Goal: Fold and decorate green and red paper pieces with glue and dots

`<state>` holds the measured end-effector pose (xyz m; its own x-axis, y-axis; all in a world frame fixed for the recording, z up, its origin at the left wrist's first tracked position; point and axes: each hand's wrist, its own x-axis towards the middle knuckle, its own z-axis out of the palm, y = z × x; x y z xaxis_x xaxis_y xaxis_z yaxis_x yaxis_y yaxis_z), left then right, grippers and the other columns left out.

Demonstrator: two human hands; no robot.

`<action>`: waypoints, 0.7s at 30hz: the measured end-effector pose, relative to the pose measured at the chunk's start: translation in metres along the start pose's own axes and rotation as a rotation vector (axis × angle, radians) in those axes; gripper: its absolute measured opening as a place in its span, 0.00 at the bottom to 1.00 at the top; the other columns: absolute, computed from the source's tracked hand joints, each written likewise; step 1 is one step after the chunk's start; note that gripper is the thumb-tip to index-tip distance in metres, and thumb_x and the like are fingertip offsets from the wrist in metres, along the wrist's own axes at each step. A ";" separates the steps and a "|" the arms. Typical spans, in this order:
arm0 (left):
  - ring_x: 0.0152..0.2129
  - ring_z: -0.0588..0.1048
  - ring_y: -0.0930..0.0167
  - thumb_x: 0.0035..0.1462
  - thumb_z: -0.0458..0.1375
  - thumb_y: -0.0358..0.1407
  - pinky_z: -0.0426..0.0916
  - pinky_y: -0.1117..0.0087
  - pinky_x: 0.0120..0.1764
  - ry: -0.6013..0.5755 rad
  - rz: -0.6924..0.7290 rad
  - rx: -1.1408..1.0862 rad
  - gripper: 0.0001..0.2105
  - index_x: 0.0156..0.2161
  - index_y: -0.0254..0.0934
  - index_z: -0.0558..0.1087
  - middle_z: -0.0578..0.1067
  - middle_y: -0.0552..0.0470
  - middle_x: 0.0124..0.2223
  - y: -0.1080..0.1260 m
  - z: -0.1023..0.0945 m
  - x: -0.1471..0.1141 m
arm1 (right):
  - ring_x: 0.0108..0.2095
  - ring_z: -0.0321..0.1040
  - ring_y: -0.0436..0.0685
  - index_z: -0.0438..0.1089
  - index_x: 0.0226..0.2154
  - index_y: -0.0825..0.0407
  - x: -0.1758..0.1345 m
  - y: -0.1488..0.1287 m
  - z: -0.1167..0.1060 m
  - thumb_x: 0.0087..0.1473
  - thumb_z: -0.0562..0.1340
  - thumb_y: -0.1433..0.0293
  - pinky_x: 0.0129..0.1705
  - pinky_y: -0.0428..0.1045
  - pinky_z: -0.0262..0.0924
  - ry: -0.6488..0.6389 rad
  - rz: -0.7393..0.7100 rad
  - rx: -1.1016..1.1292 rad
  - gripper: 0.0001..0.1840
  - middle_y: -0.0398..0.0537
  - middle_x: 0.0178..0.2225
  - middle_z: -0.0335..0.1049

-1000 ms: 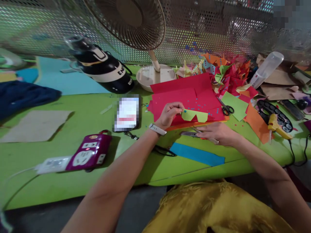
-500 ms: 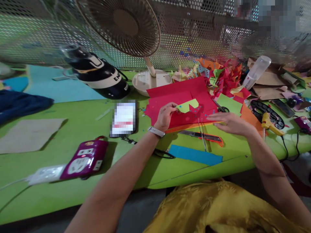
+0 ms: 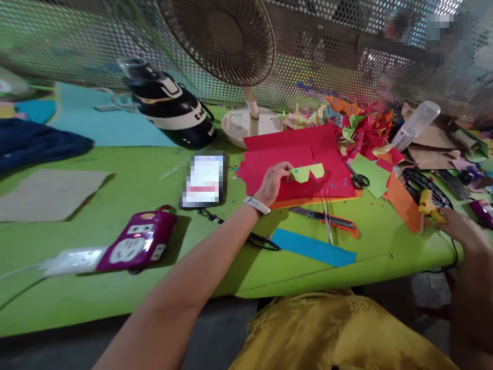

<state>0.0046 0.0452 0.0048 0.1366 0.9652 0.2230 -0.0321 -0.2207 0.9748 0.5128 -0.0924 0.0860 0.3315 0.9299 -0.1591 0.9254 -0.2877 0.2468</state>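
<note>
My left hand (image 3: 274,182) pinches one end of a light green paper cutout (image 3: 308,173) with a notch in its lower edge and blue specks. It hovers over a stack of red paper sheets (image 3: 281,154). On the far right, my right hand (image 3: 462,226) has its fingers round the handle of a yellow hot glue gun (image 3: 427,203), which rests on the table. Metal tweezers (image 3: 326,218) lie across an orange utility knife (image 3: 335,222) in front of the red paper. Black-handled scissors (image 3: 360,180) lie right of the stack.
A blue paper strip (image 3: 311,247) lies near the front edge. Paper scraps (image 3: 358,121) heap up behind. A fan (image 3: 252,123), black bottle (image 3: 181,121), phone (image 3: 204,180) and purple power strip (image 3: 140,241) stand or lie leftward. A black palette (image 3: 435,187) is beside the glue gun.
My right hand has moved right, from beside the red paper to the hot glue gun's handle. My left hand still holds the green cutout, now turned slightly. The view has shifted a little.
</note>
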 end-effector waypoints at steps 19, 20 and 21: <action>0.21 0.61 0.73 0.45 0.58 0.36 0.56 0.70 0.28 -0.002 -0.028 -0.119 0.05 0.24 0.38 0.68 0.65 0.57 0.23 -0.002 0.001 -0.003 | 0.51 0.64 0.73 0.65 0.41 0.49 -0.005 -0.026 0.022 0.45 0.61 0.59 0.52 0.62 0.62 0.470 0.220 0.295 0.20 0.61 0.43 0.68; 0.21 0.61 0.74 0.45 0.58 0.36 0.56 0.71 0.28 -0.004 -0.029 -0.128 0.05 0.24 0.38 0.68 0.65 0.56 0.23 -0.002 0.001 -0.003 | 0.49 0.65 0.72 0.65 0.40 0.48 -0.003 -0.028 0.023 0.42 0.62 0.60 0.51 0.62 0.62 0.522 0.244 0.354 0.20 0.58 0.41 0.68; 0.21 0.61 0.74 0.45 0.59 0.36 0.55 0.71 0.28 -0.007 -0.031 -0.138 0.05 0.24 0.37 0.68 0.65 0.57 0.23 -0.002 0.001 -0.003 | 0.47 0.66 0.71 0.64 0.38 0.48 -0.002 -0.031 0.023 0.39 0.64 0.61 0.49 0.62 0.62 0.589 0.271 0.419 0.21 0.55 0.39 0.67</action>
<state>0.0053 0.0428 0.0018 0.1461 0.9701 0.1937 -0.1637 -0.1694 0.9719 0.4877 -0.0910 0.0566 0.5128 0.7494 0.4189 0.8569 -0.4764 -0.1968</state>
